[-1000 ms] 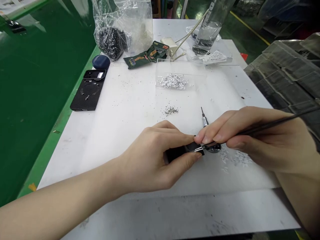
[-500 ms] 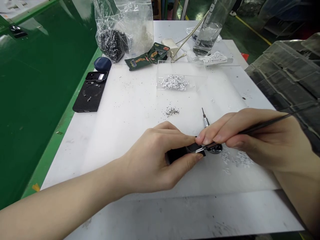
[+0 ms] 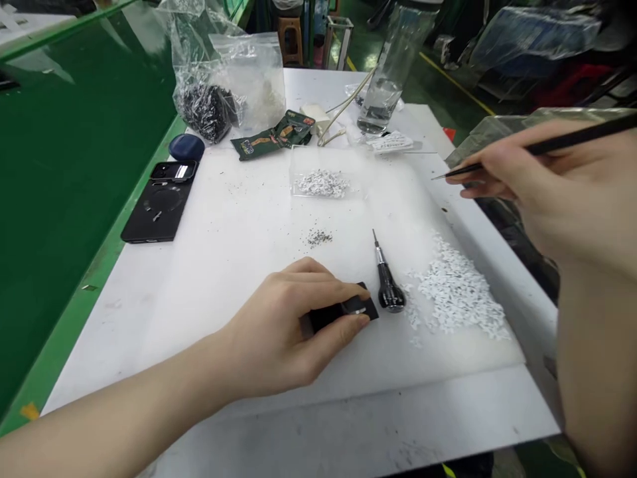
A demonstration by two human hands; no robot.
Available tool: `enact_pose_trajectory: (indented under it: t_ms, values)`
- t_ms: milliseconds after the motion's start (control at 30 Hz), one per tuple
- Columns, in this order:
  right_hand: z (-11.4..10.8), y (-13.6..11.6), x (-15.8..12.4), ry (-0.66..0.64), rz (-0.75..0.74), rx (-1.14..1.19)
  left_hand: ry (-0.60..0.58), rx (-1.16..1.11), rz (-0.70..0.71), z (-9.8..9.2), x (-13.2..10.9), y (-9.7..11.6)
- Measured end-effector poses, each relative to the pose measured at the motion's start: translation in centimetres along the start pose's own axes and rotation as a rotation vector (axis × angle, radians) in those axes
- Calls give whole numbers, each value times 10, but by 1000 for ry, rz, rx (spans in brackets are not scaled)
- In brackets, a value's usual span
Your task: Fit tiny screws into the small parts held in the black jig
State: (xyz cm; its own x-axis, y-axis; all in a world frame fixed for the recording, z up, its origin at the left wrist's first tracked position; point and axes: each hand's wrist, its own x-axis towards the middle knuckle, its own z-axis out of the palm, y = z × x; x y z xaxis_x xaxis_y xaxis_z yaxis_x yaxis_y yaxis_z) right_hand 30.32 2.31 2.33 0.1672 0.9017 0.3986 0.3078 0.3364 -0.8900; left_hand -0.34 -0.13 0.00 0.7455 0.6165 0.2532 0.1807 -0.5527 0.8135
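My left hand [image 3: 293, 318] rests on the white mat, thumb and fingers closed around a black block [image 3: 367, 307]. A small silvery piece shows on top of the block, between thumb and fingertips. Raised at the right, over the table's edge, my right hand [image 3: 542, 192] grips black tweezers [image 3: 465, 170] whose fine tip points left. Just right of the block lies a small screwdriver [image 3: 387, 282] with a bulbous black handle, its bit pointing away from me. Beside it spreads a heap of tiny white pieces [image 3: 458, 289].
A clear tray [image 3: 293, 189] holds more white bits, with tiny dark screws [image 3: 319, 238] scattered before it. A phone [image 3: 158, 202] and blue case [image 3: 186, 147] lie left. Behind are plastic bags [image 3: 249, 79], a green packet [image 3: 273, 136] and a water bottle [image 3: 381, 99].
My right hand has lifted away from the block, up and right with the tweezers, uncovering the screwdriver and white heap. My left hand keeps its hold. The whole view has shifted.
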Motion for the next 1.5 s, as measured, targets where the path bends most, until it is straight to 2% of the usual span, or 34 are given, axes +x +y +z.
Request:
enact_pose_trajectory:
  t_ms: [33,100,233,333,500,800,900,1000,1100,1233,1367,1500]
  values:
    - [-6,5,10,60,20,-181,2,-8,-7,0,0,0]
    - [-10,18,29,62,76,-238,16,-19,-36,1,-1,2]
    - [1,53,62,61,179,-234,33,-26,-86,0,0,4]
    - [15,77,82,67,247,-191,11,-15,-68,-1,1,3]
    - [31,95,100,102,332,-134,12,-27,-71,-1,1,2]
    - [32,92,96,155,319,-115,-19,-32,-65,-2,1,1]
    - [29,78,90,222,261,-93,-29,-6,-18,-3,2,-1]
    - [28,48,70,252,170,-49,-20,5,16,-3,3,-2]
    - [33,8,31,141,101,-7,-28,2,37,-3,3,-1]
    - [44,-32,-29,-93,37,-11,-39,11,19,-4,4,1]
    - [52,-38,-58,-403,-61,50,-60,-4,16,-5,3,3]
    - [55,-29,-61,-517,-80,83,-58,-19,15,-4,3,2]
